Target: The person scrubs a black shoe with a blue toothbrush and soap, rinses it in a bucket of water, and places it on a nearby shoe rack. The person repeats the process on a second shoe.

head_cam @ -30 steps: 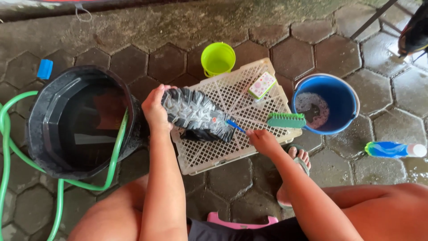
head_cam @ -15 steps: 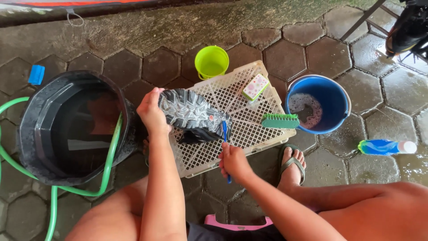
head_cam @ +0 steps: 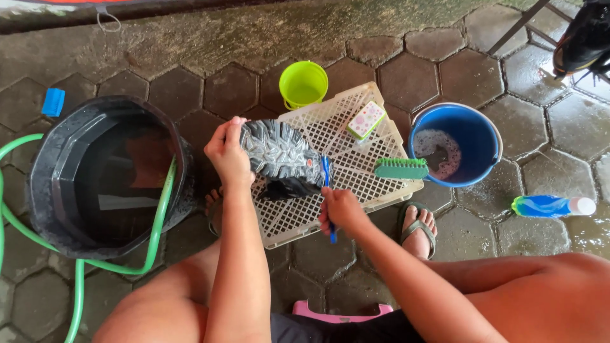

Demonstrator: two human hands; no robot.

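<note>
My left hand (head_cam: 229,152) grips the heel end of a dark shoe (head_cam: 279,152), held sole up over a cream plastic crate (head_cam: 356,184). My right hand (head_cam: 340,209) is closed on a thin blue toothbrush (head_cam: 328,190), whose head rests against the toe end of the grey tread. A green scrub brush (head_cam: 400,168) lies on the crate just right of the shoe, untouched. A small green-and-pink sponge block (head_cam: 366,119) sits at the crate's far corner.
A large black tub of water (head_cam: 57,190) stands at left with a green hose (head_cam: 159,216) draped into it. A blue bucket of soapy water (head_cam: 483,127) is right of the crate, a lime cup (head_cam: 304,82) behind it, a blue bottle (head_cam: 549,205) lying far right.
My right hand left the green scrub brush on the crate, took up the blue toothbrush and brought it to the shoe's sole. My left hand kept holding the shoe.
</note>
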